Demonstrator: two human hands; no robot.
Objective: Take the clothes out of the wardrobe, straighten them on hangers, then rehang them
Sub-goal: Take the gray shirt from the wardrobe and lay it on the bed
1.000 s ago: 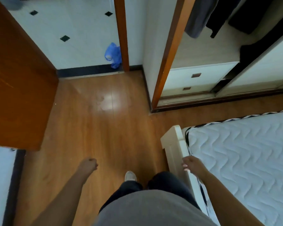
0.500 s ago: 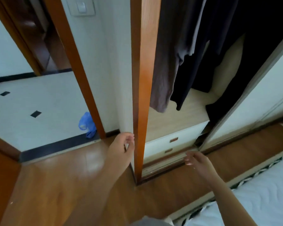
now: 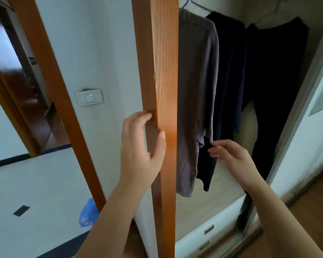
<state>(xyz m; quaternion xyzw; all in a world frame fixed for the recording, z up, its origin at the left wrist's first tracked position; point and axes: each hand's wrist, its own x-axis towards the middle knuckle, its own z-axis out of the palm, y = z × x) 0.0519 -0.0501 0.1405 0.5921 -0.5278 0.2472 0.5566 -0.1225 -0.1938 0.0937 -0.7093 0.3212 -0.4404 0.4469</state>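
Inside the open wardrobe hang three garments: a grey one on a thin wire hanger, a dark navy one beside it, and a black one further right. My left hand grips the wardrobe's orange wooden frame post, fingers on its left side and thumb on its front face. My right hand reaches into the wardrobe with loosely spread fingers. Its fingertips are at the lower edge of the navy garment and hold nothing.
White drawers sit at the wardrobe's bottom. A pale sliding door bounds the opening on the right. Left of the post are a white wall with a light switch, a wooden doorway frame and a blue plastic bag on the tiled floor.
The view has lifted from the floor and bed up to the wardrobe. My left hand rose and took hold of the frame post. My right hand rose towards the hanging clothes.
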